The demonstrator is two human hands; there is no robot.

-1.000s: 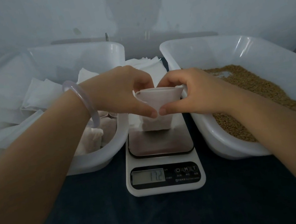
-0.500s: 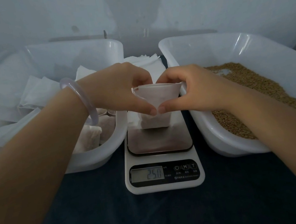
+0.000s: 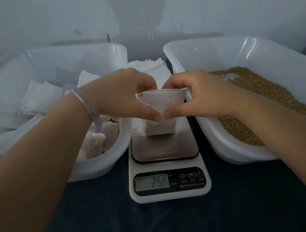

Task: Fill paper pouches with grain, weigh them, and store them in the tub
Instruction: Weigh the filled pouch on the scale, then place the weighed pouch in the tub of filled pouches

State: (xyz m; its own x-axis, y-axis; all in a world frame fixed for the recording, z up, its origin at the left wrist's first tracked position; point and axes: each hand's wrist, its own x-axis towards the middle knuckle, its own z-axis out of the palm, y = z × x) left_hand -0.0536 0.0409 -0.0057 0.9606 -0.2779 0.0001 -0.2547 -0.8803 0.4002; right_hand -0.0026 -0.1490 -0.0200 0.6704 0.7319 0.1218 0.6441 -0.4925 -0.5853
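- Hardly moved since half a second ago, left hand (image 3: 125,98) and right hand (image 3: 200,94) in the same pose; readout (image 3: 151,182) at 25.0 as then, up from 17.2 a full second back.
- Both pinching the white paper pouch (image 3: 163,102) from either side, thumb tips almost meeting on its near face, other fingers curled over the rim.
- Upright on the shiny dark platter of the scale (image 3: 171,195), centre, between two tubs; thin, soft, creased, mouth pulled into an oval.
- Translucent white plastic with rounded corners: left tub (image 3: 99,164) with filled pouches (image 3: 100,142) and loose paper, right tub (image 3: 234,155) with brown granular grain (image 3: 254,87).
- Smooth pale bangle (image 3: 91,109) on the left wrist; dark cloth (image 3: 165,224) underneath.
- Hidden: pouch contents; flat empty pouches (image 3: 150,66) far behind, partly covered by the hands.
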